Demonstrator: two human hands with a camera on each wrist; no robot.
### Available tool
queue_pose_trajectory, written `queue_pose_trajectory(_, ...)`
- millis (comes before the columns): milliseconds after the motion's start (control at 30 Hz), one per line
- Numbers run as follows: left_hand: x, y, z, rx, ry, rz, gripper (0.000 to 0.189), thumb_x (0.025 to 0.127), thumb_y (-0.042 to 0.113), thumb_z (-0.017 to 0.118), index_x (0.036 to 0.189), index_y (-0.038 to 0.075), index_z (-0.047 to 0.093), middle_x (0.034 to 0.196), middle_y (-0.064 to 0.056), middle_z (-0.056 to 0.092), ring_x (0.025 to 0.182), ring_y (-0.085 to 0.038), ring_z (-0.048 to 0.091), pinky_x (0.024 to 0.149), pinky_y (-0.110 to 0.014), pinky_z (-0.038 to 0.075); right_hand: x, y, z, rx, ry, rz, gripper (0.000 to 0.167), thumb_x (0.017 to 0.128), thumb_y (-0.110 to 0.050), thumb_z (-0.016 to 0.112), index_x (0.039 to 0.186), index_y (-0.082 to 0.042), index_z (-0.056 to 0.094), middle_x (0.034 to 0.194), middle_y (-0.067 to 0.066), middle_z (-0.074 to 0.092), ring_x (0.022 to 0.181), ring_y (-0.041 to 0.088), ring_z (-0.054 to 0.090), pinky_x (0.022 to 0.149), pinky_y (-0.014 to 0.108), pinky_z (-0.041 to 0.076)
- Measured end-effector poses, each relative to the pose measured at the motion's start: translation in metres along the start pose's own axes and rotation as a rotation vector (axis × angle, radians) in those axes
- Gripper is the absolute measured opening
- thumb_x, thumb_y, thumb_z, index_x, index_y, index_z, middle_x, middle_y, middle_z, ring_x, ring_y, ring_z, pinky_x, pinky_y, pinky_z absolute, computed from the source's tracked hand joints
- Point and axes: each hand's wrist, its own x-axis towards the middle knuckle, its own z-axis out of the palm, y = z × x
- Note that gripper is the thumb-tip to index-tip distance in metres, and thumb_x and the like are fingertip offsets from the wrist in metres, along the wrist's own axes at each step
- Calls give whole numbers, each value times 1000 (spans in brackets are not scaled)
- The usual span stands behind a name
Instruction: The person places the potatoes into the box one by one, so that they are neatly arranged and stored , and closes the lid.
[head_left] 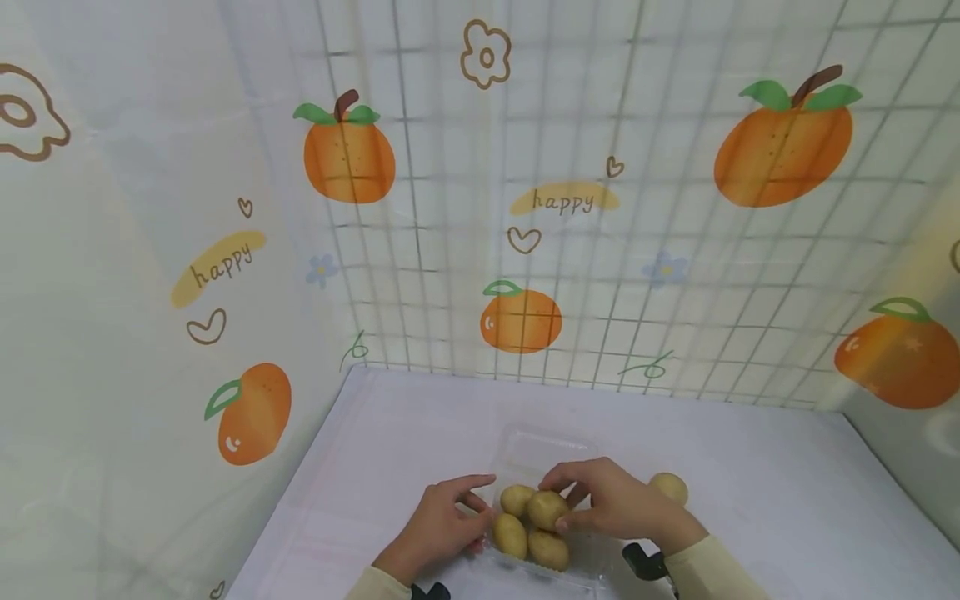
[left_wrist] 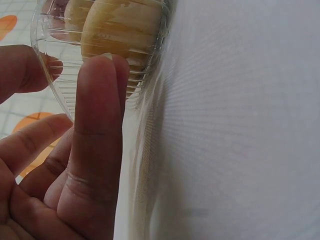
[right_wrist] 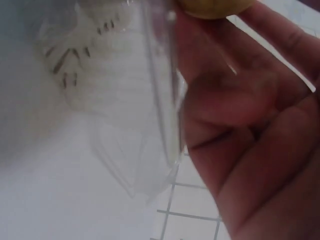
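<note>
In the head view, a clear plastic clamshell container (head_left: 551, 442) lies on the table with its lid folded back. Small yellow potatoes (head_left: 510, 536) sit in its left part. My right hand (head_left: 611, 500) pinches one potato (head_left: 547, 509) between thumb and fingers, above or against the others. That potato (right_wrist: 215, 7) shows only at the top edge of the right wrist view. My left hand (head_left: 450, 517) is at the container's left side, its fingers mostly extended. In the left wrist view, a straight digit (left_wrist: 97, 130) touches the ribbed clear wall (left_wrist: 70, 95).
Another potato (head_left: 669, 487) lies on the white tabletop (head_left: 420, 417), partly behind my right wrist. A wire grid behind a printed curtain (head_left: 450, 250) closes off the back. Curtain also hangs at the left and right sides. Black wrist straps (head_left: 645, 562) show below the hands.
</note>
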Motion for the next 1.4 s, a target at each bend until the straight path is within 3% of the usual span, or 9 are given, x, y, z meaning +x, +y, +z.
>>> queue_pose_trajectory(100, -1, 2, 0, -10, 0, 15, 55, 95, 13, 77, 148, 10, 61, 99, 0, 77, 63, -23, 75, 57, -29, 61, 1, -4, 1, -6, 7, 3, 41, 88, -23, 89, 126, -20, 72, 122, -4, 74, 95, 16, 74, 84, 41, 63)
queue_pose_trajectory(433, 0, -2, -1, 1, -10, 2, 55, 97, 15, 74, 149, 9, 60, 99, 2, 76, 65, -22, 75, 59, -28, 61, -2, -9, 0, -41, 52, 61, 44, 83, -30, 93, 121, -20, 75, 117, -2, 74, 83, 11, 73, 75, 37, 63)
queue_pose_trajectory(833, 0, -3, 0, 4, -9, 8, 55, 97, 16, 75, 149, 8, 60, 99, 3, 77, 64, -22, 75, 59, -29, 61, -7, -2, -1, -13, 75, 69, 43, 80, -28, 95, 117, -22, 76, 114, -5, 74, 82, 13, 74, 71, 30, 62)
queue_pose_trajectory(1233, 0, -1, 0, -2, -12, -4, 56, 97, 16, 76, 149, 9, 59, 100, 3, 76, 65, -24, 75, 59, -29, 61, -10, -9, -2, -51, 98, 68, 40, 81, -26, 95, 116, -19, 77, 113, -2, 75, 81, 12, 74, 73, 37, 64)
queue_pose_trajectory(1400, -1, 2, 1, -6, -5, 1, 56, 96, 15, 76, 149, 8, 60, 99, 2, 76, 65, -23, 76, 59, -29, 61, -11, -10, -2, -73, 108, 102, 39, 81, -25, 94, 115, -18, 77, 114, -2, 75, 81, 11, 73, 71, 31, 62)
